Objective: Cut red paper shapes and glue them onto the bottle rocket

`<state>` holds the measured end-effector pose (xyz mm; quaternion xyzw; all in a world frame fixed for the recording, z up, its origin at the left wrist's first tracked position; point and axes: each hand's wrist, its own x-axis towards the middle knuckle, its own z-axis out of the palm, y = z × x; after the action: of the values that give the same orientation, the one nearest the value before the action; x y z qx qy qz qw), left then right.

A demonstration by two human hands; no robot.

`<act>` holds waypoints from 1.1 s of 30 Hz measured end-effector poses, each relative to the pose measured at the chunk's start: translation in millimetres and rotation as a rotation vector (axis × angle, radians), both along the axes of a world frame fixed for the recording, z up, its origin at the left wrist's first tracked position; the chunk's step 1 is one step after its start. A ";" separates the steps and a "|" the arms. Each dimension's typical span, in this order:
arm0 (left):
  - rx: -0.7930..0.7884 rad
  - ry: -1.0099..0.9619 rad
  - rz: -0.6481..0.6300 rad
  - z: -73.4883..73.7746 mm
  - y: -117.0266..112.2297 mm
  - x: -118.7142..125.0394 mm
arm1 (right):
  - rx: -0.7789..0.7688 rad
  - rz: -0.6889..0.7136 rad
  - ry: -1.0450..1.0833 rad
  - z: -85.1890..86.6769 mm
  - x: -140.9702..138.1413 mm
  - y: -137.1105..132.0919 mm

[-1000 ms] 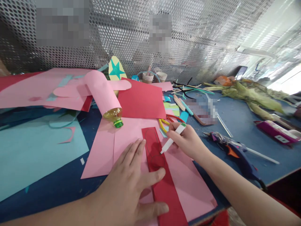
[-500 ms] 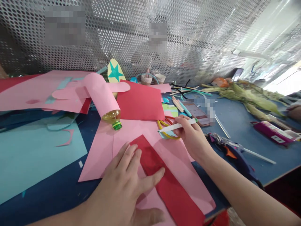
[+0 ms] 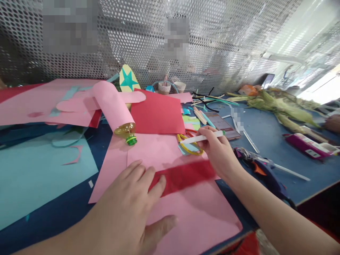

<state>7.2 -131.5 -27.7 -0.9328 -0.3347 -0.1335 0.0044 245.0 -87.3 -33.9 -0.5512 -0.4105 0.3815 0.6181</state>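
My left hand (image 3: 135, 198) lies over the near pink sheet with its fingers spread and thumb apart. Its fingertips rest on the left end of a red paper strip (image 3: 183, 177), which is blurred and lies crosswise over the pink paper (image 3: 202, 212). In my right hand (image 3: 217, 148) a white marker (image 3: 203, 137) with a green end is pinched between thumb and fingers, its tip pointing left. Under the marker are a yellow loop (image 3: 196, 153) and bits of light blue paper. A pink-wrapped bottle (image 3: 114, 106) with a green cap lies beyond my left hand.
Behind stands a red sheet (image 3: 159, 113). Light blue paper (image 3: 53, 173) covers the left side. On the right are a phone (image 3: 225, 125), a glue gun (image 3: 265, 177), a purple device (image 3: 308, 145) and corn husks (image 3: 281, 106). The table edge runs along the lower right.
The red strip has swung from a diagonal pointing toward me to lying nearly crosswise, its free end now near my right wrist. My left fingers have drawn closer together; the marker stays in my right hand.
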 end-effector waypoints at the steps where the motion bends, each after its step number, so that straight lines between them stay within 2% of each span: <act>1: 0.019 0.010 0.018 -3.4 -3.7 -0.3 | 0.013 -0.017 0.002 0.5 0.3 0.0; 4: 0.108 -0.058 0.009 -17.7 -14.3 -2.3 | 0.038 -0.022 0.018 0.6 0.8 -0.6; 7: 0.155 -0.132 -0.055 -24.7 -18.8 -4.4 | 0.023 0.092 0.039 -0.5 -1.2 -2.8; 10: 0.099 -0.076 -0.043 -15.0 -17.0 -5.8 | -0.004 0.279 0.025 -1.0 -6.3 -7.0; 12: 0.013 0.019 -0.127 -6.6 -15.7 -6.0 | -0.020 0.424 -0.016 -0.5 -10.5 -10.5; 14: 0.017 0.037 -0.189 -5.8 -16.8 -4.9 | -0.021 0.515 -0.048 0.2 -14.2 -13.6; 16: 0.061 0.023 -0.216 -16.2 -21.0 -2.9 | -0.022 0.520 -0.072 0.4 -16.8 -15.5; 18: 0.129 -0.053 -0.184 -35.1 -27.4 -0.1 | -0.045 0.489 -0.103 -0.5 -17.9 -16.3; 21: 0.144 -0.063 -0.178 -64.1 -37.0 4.6 | -0.097 0.511 -0.131 -4.1 -18.7 -15.8; 24: 0.232 -0.068 -0.155 -78.5 -41.8 8.9 | -0.138 0.552 -0.095 -8.5 -20.5 -14.7; 29: 0.398 -0.071 -0.138 -74.0 -40.8 12.6 | -0.200 0.568 -0.054 -11.3 -23.9 -13.7; 33: 0.447 -0.081 -0.143 -65.0 -38.0 13.1 | -0.209 0.614 -0.095 -9.8 -23.6 -14.6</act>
<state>20.3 -169.5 -92.7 -0.9239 -0.2298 -0.2418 0.1877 221.4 -101.9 -43.7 -0.4794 -0.5445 0.5640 0.3945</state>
